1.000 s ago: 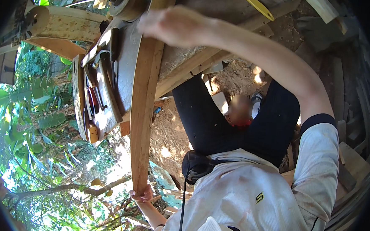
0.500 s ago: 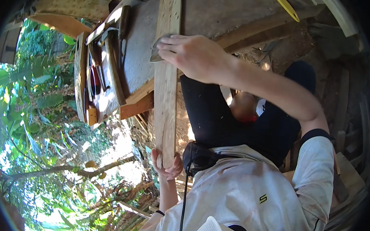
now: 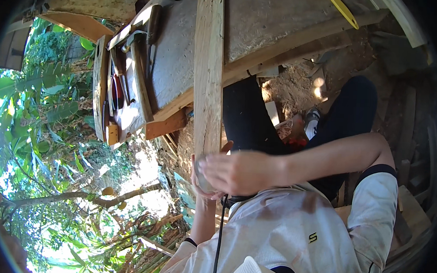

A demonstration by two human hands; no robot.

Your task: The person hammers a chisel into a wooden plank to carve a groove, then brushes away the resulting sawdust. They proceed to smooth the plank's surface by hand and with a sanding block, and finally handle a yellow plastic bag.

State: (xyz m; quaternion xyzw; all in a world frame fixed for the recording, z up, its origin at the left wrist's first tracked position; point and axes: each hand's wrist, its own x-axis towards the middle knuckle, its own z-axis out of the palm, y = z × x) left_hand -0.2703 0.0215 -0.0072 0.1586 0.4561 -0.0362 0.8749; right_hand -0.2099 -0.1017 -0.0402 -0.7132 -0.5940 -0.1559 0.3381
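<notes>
Head view: a long wooden plank (image 3: 208,71) lies along the bench (image 3: 265,24), its near end overhanging. The right hand (image 3: 241,172) presses a small grey pad, probably sandpaper, onto that end, fingers spread flat. The left hand (image 3: 203,185) cups the end from below. The plank is pale and rough-grained; how much sanding remains cannot be judged.

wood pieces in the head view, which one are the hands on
The long pale plank crossing the workbench; both hands grip its near end. The other boards stay untouched.
</notes>
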